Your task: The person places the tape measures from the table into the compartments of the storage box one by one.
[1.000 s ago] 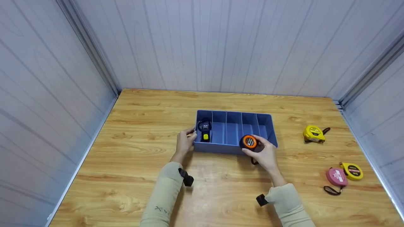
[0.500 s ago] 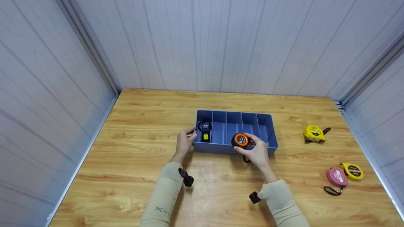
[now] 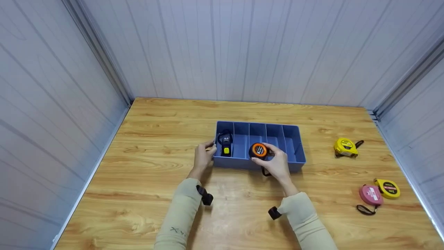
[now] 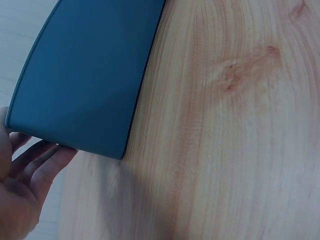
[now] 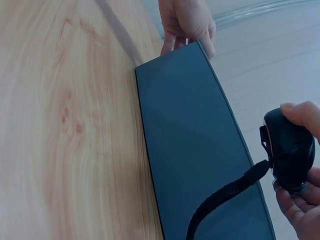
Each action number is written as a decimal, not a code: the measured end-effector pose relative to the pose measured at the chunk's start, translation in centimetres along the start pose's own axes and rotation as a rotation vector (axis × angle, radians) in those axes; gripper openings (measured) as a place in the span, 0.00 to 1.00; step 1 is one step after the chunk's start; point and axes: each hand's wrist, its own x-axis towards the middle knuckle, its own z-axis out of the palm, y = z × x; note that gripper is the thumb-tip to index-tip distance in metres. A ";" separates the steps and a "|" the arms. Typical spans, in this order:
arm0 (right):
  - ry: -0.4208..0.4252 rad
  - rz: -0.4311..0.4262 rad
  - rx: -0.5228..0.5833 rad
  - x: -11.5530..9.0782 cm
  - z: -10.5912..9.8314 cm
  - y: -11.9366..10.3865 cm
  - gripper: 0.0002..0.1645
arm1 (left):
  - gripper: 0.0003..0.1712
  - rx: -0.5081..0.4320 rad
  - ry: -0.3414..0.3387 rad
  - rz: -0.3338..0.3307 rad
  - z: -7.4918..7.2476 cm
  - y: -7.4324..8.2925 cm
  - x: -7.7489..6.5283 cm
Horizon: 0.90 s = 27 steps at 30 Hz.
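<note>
A black-and-orange tape measure (image 3: 259, 150) is pinched between the thumb and fingers of my right hand (image 3: 277, 164), over the near rim of a blue divided box (image 3: 242, 163). Its black wrist strap (image 5: 220, 197) dangles in front of the box's near wall. My left hand (image 3: 202, 158) holds the box's left end. In the left wrist view its fingers (image 4: 47, 167) lie against the outer end wall, with the thumb up at the rim corner. Inside the leftmost compartment stands a black tape measure (image 3: 226, 145) with a yellow button and a looped strap.
On the right of the wooden table (image 3: 156, 139) lies a yellow tape measure (image 3: 346, 147) with a dark strap. Nearer the front, a pink tape measure (image 3: 370, 194) sits against another yellow one (image 3: 388, 188). Pale panels (image 3: 229, 52) wall the table at the back and sides.
My right hand has carried the orange-faced tape measure leftward and slightly away from me along the box's near rim. The left hand and the box have stayed in place.
</note>
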 end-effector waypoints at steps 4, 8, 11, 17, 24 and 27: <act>0.000 0.004 0.004 0.3 0.3 -0.1 0.36 | 0.19 0.005 0.008 0.008 0.0 -0.1 0.1; -0.006 -0.009 0.019 0.6 0.7 -0.2 0.36 | 0.19 0.028 0.015 0.025 0.0 0.0 0.1; -0.013 -0.020 0.026 0.9 1.0 -0.3 0.36 | 0.19 0.036 0.013 0.029 -0.1 0.0 0.1; -0.011 -0.033 0.017 1.5 1.5 -0.5 0.37 | 0.19 0.037 0.020 0.024 0.0 0.1 0.0; -0.003 -0.063 0.003 2.4 2.1 -0.7 0.35 | 0.18 0.030 0.019 0.034 -0.1 0.2 -0.1; 0.002 -0.067 -0.016 2.8 2.4 -0.7 0.36 | 0.18 0.055 0.028 0.048 -0.1 0.2 -0.1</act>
